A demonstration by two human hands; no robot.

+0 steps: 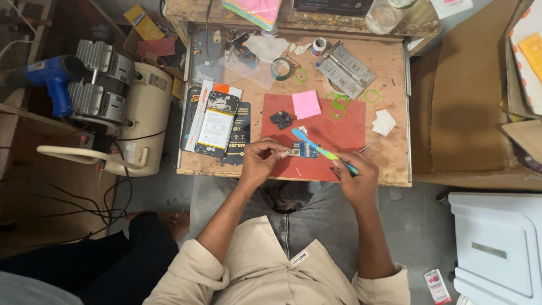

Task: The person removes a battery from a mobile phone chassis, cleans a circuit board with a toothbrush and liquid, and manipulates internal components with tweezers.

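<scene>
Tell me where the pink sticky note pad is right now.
In the head view, the pink sticky note pad lies at the top edge of the red mat, beside the green rubber bands.

The person wears a beige shirt [265, 271] with sleeves rolled to the elbows, and grey jeans [299, 220] below the shirt.

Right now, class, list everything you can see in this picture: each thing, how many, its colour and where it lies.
Circuit board: one, blue, pinched by left hand.
Brush: one, blue-green, in right hand, head by the board.
Mat: one, red, desk centre.
Sticky note: one, pink, mat's top edge.
Opened phone: one, black, left of mat.
Rubber bands: several, green, upper mat.
Tape roll: one, dark, desk top.
Metal jig: one, grey, upper right.
Compressor: one, cream, left of desk.
Left hand: holding board.
Right hand: gripping brush.
</scene>
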